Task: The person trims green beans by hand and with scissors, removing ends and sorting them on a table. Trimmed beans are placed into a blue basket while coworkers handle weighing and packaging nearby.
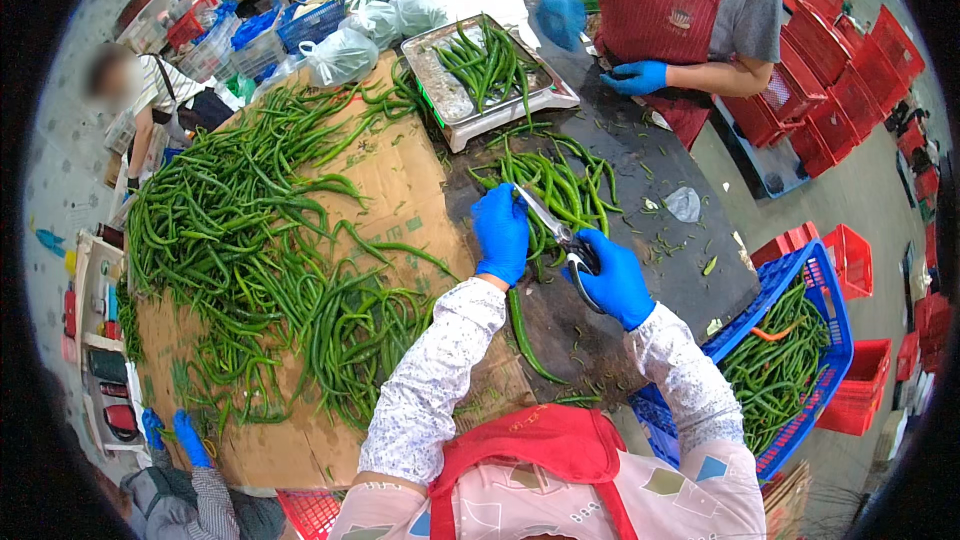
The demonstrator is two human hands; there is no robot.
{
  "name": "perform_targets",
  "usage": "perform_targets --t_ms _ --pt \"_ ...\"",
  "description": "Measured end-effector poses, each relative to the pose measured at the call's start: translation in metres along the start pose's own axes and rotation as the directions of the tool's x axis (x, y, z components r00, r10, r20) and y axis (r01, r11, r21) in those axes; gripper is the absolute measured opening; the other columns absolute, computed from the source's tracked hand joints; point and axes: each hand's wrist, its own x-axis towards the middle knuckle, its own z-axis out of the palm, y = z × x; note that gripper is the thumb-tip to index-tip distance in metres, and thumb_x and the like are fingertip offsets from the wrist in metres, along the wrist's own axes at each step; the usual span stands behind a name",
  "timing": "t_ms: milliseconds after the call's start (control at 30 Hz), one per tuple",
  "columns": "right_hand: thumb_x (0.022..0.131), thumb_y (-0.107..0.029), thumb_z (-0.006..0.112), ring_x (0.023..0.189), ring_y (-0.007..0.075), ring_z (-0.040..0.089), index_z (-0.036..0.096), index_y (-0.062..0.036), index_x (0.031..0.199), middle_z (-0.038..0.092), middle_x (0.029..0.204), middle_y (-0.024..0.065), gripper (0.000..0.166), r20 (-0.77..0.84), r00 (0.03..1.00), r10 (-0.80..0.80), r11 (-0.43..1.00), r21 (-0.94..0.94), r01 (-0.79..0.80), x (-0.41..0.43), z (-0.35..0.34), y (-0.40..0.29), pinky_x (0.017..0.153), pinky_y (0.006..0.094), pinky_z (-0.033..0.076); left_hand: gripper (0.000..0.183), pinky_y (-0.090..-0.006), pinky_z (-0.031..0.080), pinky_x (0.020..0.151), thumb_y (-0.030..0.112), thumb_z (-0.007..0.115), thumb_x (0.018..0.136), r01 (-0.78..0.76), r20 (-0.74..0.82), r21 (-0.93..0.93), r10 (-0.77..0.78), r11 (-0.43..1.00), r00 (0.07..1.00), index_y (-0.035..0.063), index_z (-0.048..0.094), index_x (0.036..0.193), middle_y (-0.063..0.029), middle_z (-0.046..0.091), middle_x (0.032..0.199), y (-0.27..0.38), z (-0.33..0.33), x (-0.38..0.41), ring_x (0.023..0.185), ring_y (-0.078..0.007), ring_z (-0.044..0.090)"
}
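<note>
My right hand [613, 277], in a blue glove, is closed around the black-and-white handles of a pair of scissors [551, 219]. The blades point up and left, with their tips beside the fingers of my left hand [501, 235]. That blue-gloved hand is curled, and whatever may be in its fingers is hidden. Just beyond both hands lies a small pile of long green chili peppers [562, 176] on a dark board [675, 262]. A single pepper [525, 337] lies nearer my body. A large heap of green peppers [225, 202] covers cardboard on the left.
A metal-topped scale [457, 101] holding peppers stands beyond the small pile. A co-worker in a red apron [660, 7] stands across the table; another person's gloved hands [184, 435] are at lower left. A blue crate [836, 330] of peppers sits at right. Tied plastic bags [341, 56] line the far edge.
</note>
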Motion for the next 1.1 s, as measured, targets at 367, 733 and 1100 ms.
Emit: perform_targets --t_ms 367,733,1100 --pt "0.073 -0.021 0.07 0.07 0.0304 0.066 0.059 -0.0082 0.108 0.065 0.082 0.0153 0.038 -0.128 0.982 -0.136 0.989 -0.08 0.127 -0.029 -0.022 -0.014 0.06 0.0349 0.051 0.024 -0.0407 0.04 0.064 -0.003 0.057 0.073 -0.204 -0.054 -0.042 0.202 0.978 0.978 0.0093 0.061 0.093 -0.0125 0.053 0.077 0.028 -0.026 0.004 0.075 -0.0327 0.052" --pt "0.074 -0.017 0.075 0.069 0.0102 0.061 0.059 -0.0067 0.108 0.067 0.078 0.0112 0.039 -0.062 0.986 0.153 0.973 0.185 -0.139 -0.071 -0.037 0.012 0.061 0.0291 0.048 0.013 -0.0369 0.04 0.058 0.014 0.055 0.088 0.066 -0.132 -0.301 -0.11 0.951 0.985 0.0054 0.058 0.097 -0.0071 0.053 0.074 0.029 -0.039 0.004 0.066 -0.0224 0.051" --pt "0.073 -0.025 0.072 0.07 0.0318 0.066 0.062 -0.0078 0.1 0.066 0.078 0.0163 0.034 0.09 0.945 0.314 0.943 -0.143 -0.3 -0.139 -0.012 0.067 0.059 0.0397 0.051 0.021 -0.0261 0.04 0.053 0.02 0.053 0.085 0.783 0.615 -0.457 -0.487 0.422 0.621 0.003 0.06 0.094 -0.0021 0.052 0.07 -0.04 -0.024 0.03 0.059 -0.0122 0.046"
